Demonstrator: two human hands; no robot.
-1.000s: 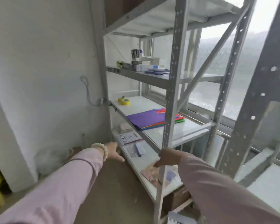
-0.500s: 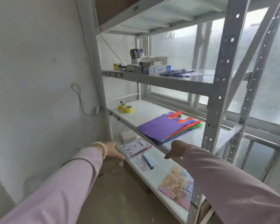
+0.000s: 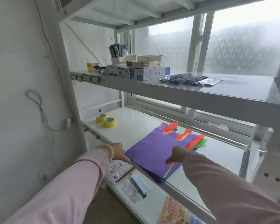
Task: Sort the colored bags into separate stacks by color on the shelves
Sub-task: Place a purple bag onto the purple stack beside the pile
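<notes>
All the colored bags (image 3: 153, 147) lie in one mixed stack, purple on top, on the middle shelf (image 3: 136, 126); no sorting is done. The left hand (image 3: 118, 151) touches the shelf edge with straight fingers, the stack just to their right; the right hand (image 3: 176, 155) is over the stack, its fingers hidden, grip unclear

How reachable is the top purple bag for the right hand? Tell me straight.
Probably yes. The right hand is right over the purple bag, which tops the stack with nothing lying on it, and the shelf above sits well clear.
</notes>
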